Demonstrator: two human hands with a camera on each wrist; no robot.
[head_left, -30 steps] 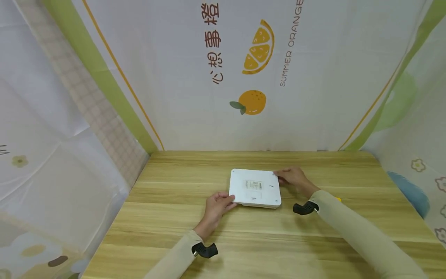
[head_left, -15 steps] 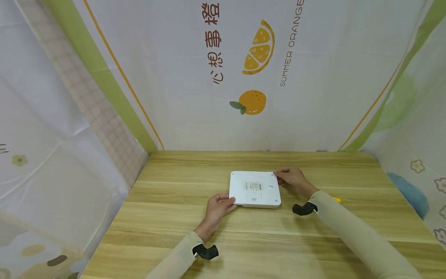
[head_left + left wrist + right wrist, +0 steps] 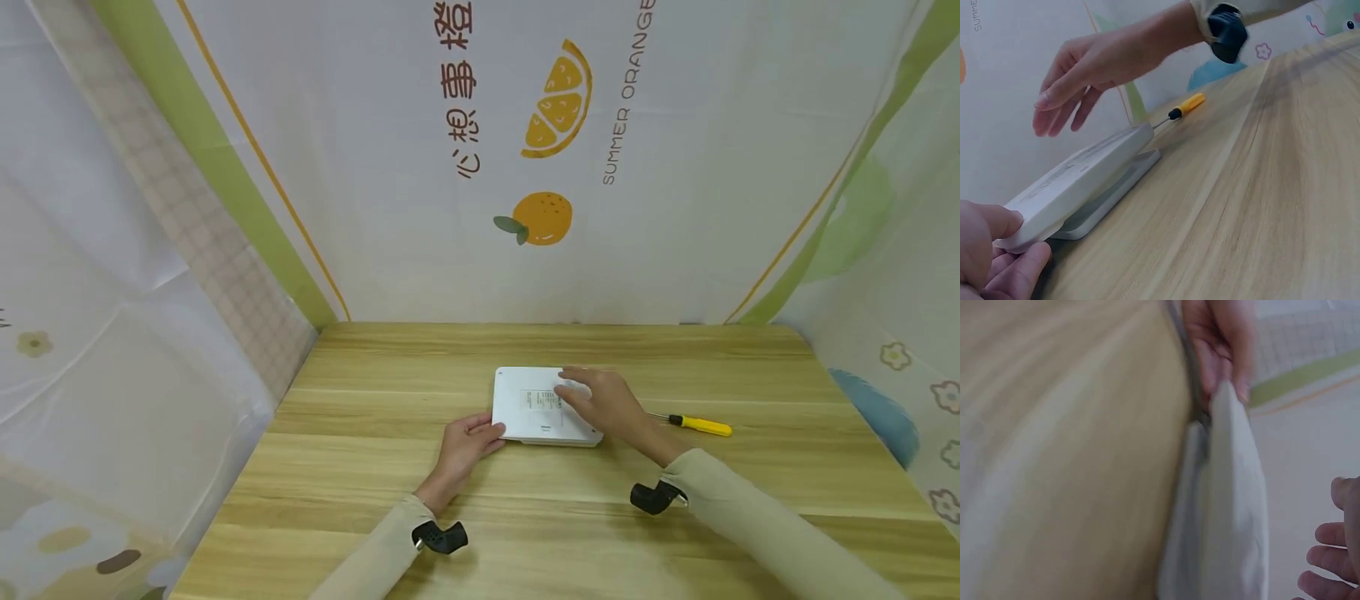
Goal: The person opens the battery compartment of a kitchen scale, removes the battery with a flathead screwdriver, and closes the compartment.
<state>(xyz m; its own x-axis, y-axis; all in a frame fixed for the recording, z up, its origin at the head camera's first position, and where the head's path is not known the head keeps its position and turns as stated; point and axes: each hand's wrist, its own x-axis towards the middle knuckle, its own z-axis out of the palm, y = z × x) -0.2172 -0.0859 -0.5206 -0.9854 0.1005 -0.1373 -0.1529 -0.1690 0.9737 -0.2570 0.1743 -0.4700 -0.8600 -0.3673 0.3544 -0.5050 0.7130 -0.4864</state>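
A white, flat, squarish device (image 3: 525, 421) lies on the table with a printed label and corner screws facing up; it looks like an upturned kitchen scale. In the left wrist view a thinner plate (image 3: 1113, 197) shows below its body. My left hand (image 3: 461, 458) grips the near left corner, thumb on top and fingers beneath the edge. My right hand (image 3: 600, 404) hovers over the right part with loosely bent fingers, holding nothing, and hides the far right corner in the head view. The left wrist view shows a gap between these fingers and the device.
To the right of the device lies a screwdriver (image 3: 701, 426) with a yellow and black handle, its shaft partly behind my right hand. The wooden table (image 3: 390, 358) ends at a white printed cloth (image 3: 405, 275) at the back, with more cloth at both sides.
My right hand has let go of the far right corner and moved left over the device. The screwdriver, earlier mostly behind the right sleeve, now shows. My left hand keeps its grip.
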